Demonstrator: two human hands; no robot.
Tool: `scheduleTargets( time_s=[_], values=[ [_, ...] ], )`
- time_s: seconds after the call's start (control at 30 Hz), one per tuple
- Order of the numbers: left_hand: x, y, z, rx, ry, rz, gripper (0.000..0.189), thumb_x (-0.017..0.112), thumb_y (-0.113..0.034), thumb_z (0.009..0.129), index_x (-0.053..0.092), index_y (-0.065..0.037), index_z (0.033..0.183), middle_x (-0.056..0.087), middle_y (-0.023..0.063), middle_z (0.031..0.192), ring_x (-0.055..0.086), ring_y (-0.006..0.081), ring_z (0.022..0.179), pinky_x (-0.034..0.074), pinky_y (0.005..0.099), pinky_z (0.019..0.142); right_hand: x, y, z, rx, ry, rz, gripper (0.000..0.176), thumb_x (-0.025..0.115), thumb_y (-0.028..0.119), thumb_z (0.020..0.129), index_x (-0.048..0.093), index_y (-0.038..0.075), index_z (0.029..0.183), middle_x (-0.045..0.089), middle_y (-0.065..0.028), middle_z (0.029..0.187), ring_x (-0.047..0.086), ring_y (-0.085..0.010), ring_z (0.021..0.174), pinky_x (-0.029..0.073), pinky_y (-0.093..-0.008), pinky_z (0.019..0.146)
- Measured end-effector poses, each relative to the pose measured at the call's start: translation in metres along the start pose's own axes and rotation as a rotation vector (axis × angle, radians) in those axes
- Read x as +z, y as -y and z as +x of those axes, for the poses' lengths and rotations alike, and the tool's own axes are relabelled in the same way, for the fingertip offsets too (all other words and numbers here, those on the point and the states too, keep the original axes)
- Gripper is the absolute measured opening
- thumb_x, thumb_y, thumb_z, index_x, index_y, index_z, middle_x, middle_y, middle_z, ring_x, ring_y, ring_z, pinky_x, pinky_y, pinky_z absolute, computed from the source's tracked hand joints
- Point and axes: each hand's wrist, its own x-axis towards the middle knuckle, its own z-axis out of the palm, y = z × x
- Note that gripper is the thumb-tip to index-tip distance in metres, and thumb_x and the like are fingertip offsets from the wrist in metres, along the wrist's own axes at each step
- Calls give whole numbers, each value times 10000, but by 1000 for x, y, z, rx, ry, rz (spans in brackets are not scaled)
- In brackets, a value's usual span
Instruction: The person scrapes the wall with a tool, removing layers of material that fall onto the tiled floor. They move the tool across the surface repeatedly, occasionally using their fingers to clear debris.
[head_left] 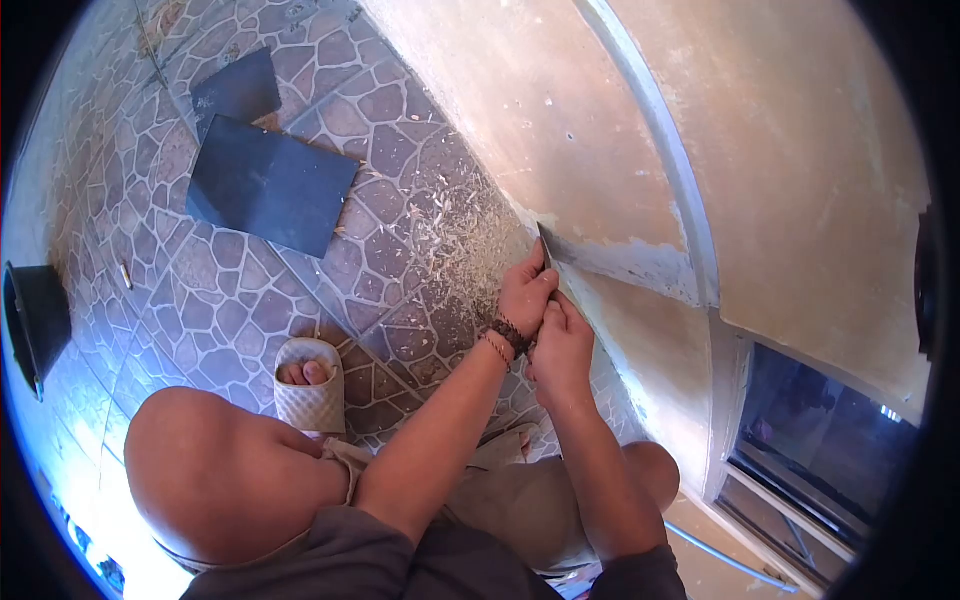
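Note:
A scraper [544,246] with a dark, narrow blade has its tip against the lower wall, beside a strip where the coating is off. My left hand [525,296] is closed round it near the blade, and a dark beaded bracelet circles that wrist. Just behind, my right hand [561,352] is closed round the rear part, its thumb close to the left hand. The handle is hidden inside my fingers. Next to the hands, the tan wall [600,170] shows a bare greyish patch [640,262] running to a raised pale blue trim [655,110].
Pale flakes [455,240] litter the stone-patterned floor [215,275] along the wall. Two dark flat sheets [270,185] lie farther left. A black bucket [38,325] stands at the left edge. A glass window [815,430] and a blue hose [735,560] are on the right.

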Motion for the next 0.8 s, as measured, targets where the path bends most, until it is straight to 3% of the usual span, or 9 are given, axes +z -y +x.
scheduleTargets(
  time_s=[0.1, 0.17, 0.27, 0.37, 0.43, 0.5, 0.53, 0.63, 0.8],
  values=[
    [-19, 0, 8, -11, 72, 32, 455, 503, -39, 851, 486, 14, 1302, 575, -28, 885, 473, 41, 747, 430, 191, 656, 23, -39, 20, -348, -155, -209, 374, 384, 206, 959, 547, 32, 1248, 574, -43, 673, 421, -97, 393, 302, -287, 325],
    [-21, -1, 8, -38, 70, -82, 459, 502, -36, 842, 494, 13, 1299, 584, -28, 894, 475, 40, 750, 430, 191, 656, 27, -47, 18, -376, -164, -272, 378, 380, 207, 960, 548, 30, 1249, 574, -44, 669, 419, -99, 391, 302, -285, 327],
    [-3, -6, -1, -2, 11, -128, 489, 501, -37, 841, 467, 18, 1325, 588, -14, 880, 478, 41, 746, 435, 199, 647, 2, 11, -4, -77, -9, -162, 374, 376, 210, 963, 563, 31, 1232, 529, -26, 617, 392, -96, 380, 291, -279, 326],
    [13, -10, -4, 37, -153, -16, 424, 508, 6, 817, 571, -38, 1234, 541, -58, 811, 429, 20, 660, 383, 168, 578, -9, 33, -10, 48, 79, -81, 364, 380, 215, 963, 579, 35, 1210, 465, -4, 565, 363, -89, 373, 280, -271, 324],
    [1, -15, 8, -8, -121, 43, 402, 520, -18, 820, 579, -26, 1218, 519, -66, 767, 421, 33, 649, 377, 184, 569, 3, 41, 4, 119, 124, -26, 359, 385, 219, 963, 581, 40, 1205, 423, 12, 542, 345, -80, 373, 273, -264, 322],
    [-12, -8, 21, -34, -53, -150, 405, 529, -30, 819, 577, -26, 1221, 507, -71, 747, 418, 36, 642, 374, 191, 562, 13, 27, 12, 29, 103, -59, 340, 391, 216, 963, 588, 34, 1173, 416, 22, 545, 349, -75, 379, 271, -257, 321],
    [-6, -4, 19, 11, -138, -25, 410, 535, -30, 815, 580, -37, 1223, 498, -78, 744, 413, 27, 640, 368, 191, 552, 9, 26, 7, 41, 97, -21, 336, 392, 215, 963, 591, 34, 1163, 416, 24, 548, 348, -74, 381, 270, -256, 322],
    [6, -20, -4, -80, -39, -190, 424, 525, -28, 819, 567, -38, 1241, 504, -74, 742, 414, 24, 642, 367, 191, 550, -7, 53, -24, 166, 83, 85, 328, 398, 214, 959, 589, 32, 1155, 419, 28, 562, 346, -72, 387, 266, -251, 325],
    [-20, -2, 28, -79, -57, -117, 277, 527, -29, 802, 628, -27, 1060, 520, -55, 740, 436, 34, 636, 373, 191, 556, 13, 32, 9, 113, 125, 28, 341, 410, 196, 941, 560, 26, 1195, 439, 24, 584, 348, -70, 390, 254, -247, 325]
  ],
)
